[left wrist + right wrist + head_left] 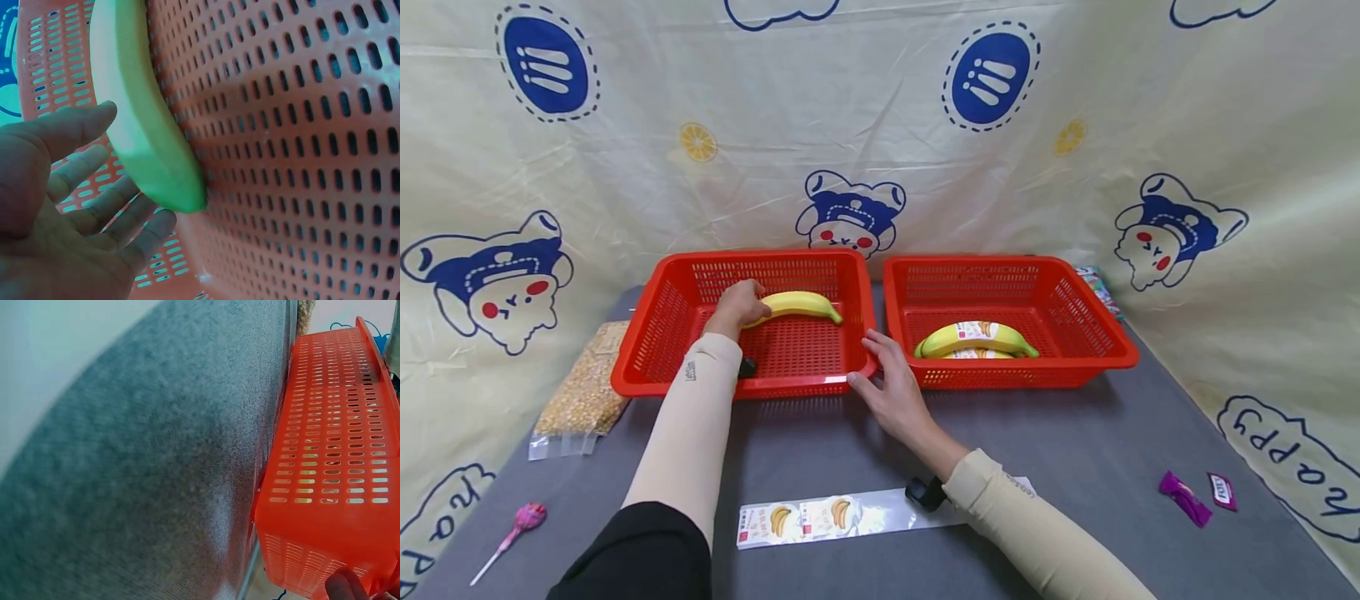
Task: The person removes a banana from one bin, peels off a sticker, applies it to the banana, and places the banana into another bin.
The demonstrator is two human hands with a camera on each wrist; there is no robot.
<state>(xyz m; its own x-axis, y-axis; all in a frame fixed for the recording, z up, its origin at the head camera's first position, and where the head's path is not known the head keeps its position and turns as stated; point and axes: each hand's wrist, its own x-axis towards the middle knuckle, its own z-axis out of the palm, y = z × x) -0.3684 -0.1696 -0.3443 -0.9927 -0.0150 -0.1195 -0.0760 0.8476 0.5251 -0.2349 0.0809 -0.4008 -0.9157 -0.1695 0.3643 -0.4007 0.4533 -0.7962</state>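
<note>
A yellow banana (801, 303) lies in the left red basket (797, 360). My left hand (739, 307) reaches over that basket to the banana's left end. In the left wrist view the thumb overlaps the banana's side, and the other fingers extend loosely behind its greenish tip. Whether they press on it is hard to see. My right hand (895, 396) touches the left basket's front right corner with fingers fairly straight; the right wrist view catches only its fingertips (342, 586) at that corner. Labelled bananas (977, 338) lie in the right red basket (1000, 292), one partly covering another.
A strip of banana stickers (827, 518) lies on the grey table near the right wrist. On the left are a bag of corn kernels (580, 387) and a lollipop (527, 518). Purple wrapped candy (1184, 498) sits at the right. A printed curtain hangs behind the baskets.
</note>
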